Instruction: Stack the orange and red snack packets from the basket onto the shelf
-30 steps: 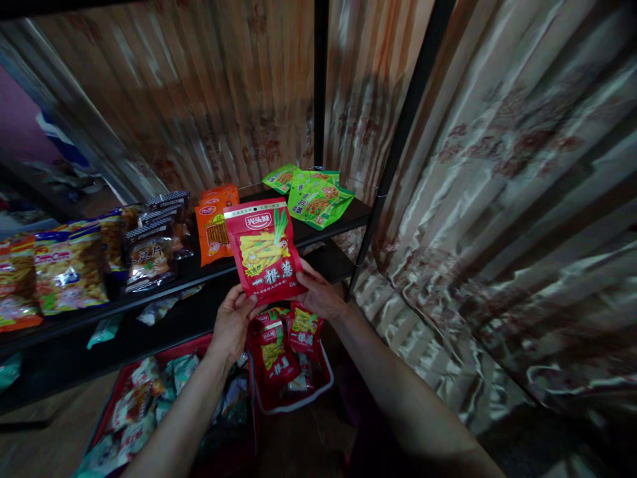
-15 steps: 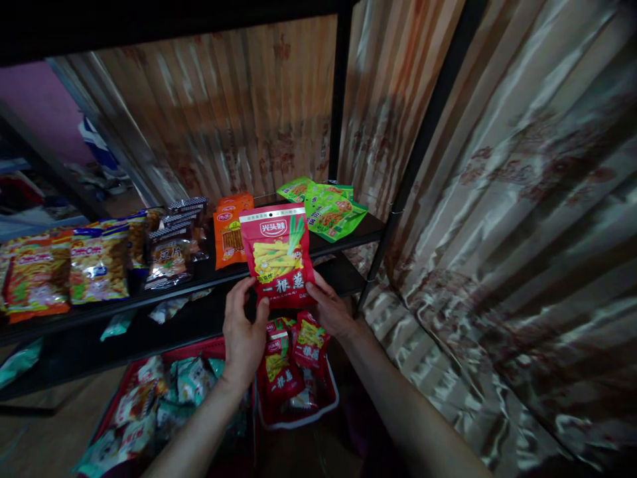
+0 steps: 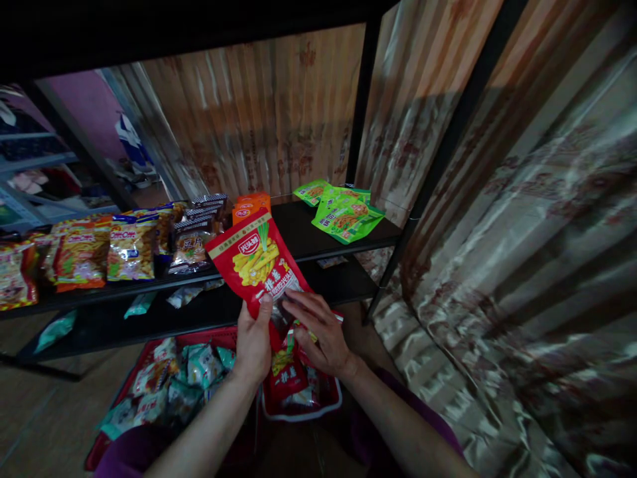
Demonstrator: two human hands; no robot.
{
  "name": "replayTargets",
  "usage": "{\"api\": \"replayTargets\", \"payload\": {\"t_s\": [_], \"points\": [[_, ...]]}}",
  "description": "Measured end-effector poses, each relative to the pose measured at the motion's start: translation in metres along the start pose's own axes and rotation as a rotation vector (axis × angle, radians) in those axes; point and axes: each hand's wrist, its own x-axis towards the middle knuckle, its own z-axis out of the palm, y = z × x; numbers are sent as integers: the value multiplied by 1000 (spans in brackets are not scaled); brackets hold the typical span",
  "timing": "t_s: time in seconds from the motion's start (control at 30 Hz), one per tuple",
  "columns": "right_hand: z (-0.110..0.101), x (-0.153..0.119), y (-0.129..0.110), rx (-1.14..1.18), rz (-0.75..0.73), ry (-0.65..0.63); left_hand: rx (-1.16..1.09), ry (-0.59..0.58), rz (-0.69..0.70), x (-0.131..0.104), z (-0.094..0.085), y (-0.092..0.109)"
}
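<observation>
A red snack bag [image 3: 256, 262] with yellow sticks and a green onion printed on it is tilted to the left in front of the shelf. My left hand [image 3: 255, 342] grips its lower corner, thumb across the front. Over the bag's lower right part lies my right hand [image 3: 321, 328], fingers stretched and a little apart; whether they press on it I cannot tell. Below both hands stands a white-rimmed basket [image 3: 303, 415] holding more red snack bags [image 3: 290, 378], partly hidden by my right hand.
On the black shelf [image 3: 298, 249] are green bags [image 3: 347, 216], an orange bag [image 3: 251, 204], dark clear-front packs [image 3: 192, 245] and several noodle-snack bags [image 3: 132, 249]. A red crate [image 3: 127, 378] of small packets sits at lower left. Pleated curtain [image 3: 478, 265] hangs on the right.
The red bag has tipped to the left and its lower part has come nearer. My right hand has left the bag's right edge and spread over its bottom front. The view has shifted left.
</observation>
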Motion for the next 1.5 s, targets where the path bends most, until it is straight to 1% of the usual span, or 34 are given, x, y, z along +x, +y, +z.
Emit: {"api": "replayTargets", "payload": {"t_s": [0.07,0.1,0.13,0.17,0.23,0.3,0.33,0.4,0.47,0.57,0.67,0.73,0.97,1.07,1.17,1.33,1.4,1.5], "points": [[-1,0,7,-2,100,170,-87,13,-133,7,-7,1],[0,0,11,33,178,253,-107,3,-186,9,-10,1],[0,0,17,103,276,308,-115,-14,-227,12,-14,1],[2,1,23,202,385,330,-119,-34,-255,14,-17,1],[6,0,35,429,578,320,-123,-69,-289,16,-22,0],[11,-2,45,610,695,300,-121,-84,-315,18,-25,-3],[13,-3,49,671,725,295,-116,-88,-329,19,-25,-4],[17,-5,54,758,756,286,-100,-102,-365,21,-25,-5],[18,-7,55,789,771,290,-87,-120,-380,24,-24,-5],[18,-6,53,761,767,343,-82,-119,-308,30,-19,1],[16,-3,50,739,764,382,-94,-84,-193,41,-12,10],[15,-2,50,729,756,393,-104,-60,-150,48,-8,15],[15,1,52,738,724,369,-105,-15,-131,65,1,19],[15,1,52,731,720,375,-96,-3,-136,69,1,19],[14,3,52,712,724,394,-90,-35,-156,72,1,19],[10,7,51,668,772,506,-48,-112,-193,71,-6,14],[9,8,51,670,781,543,-14,-120,-210,68,-10,11],[10,8,51,684,776,566,38,-116,-236,63,-15,6]]}}
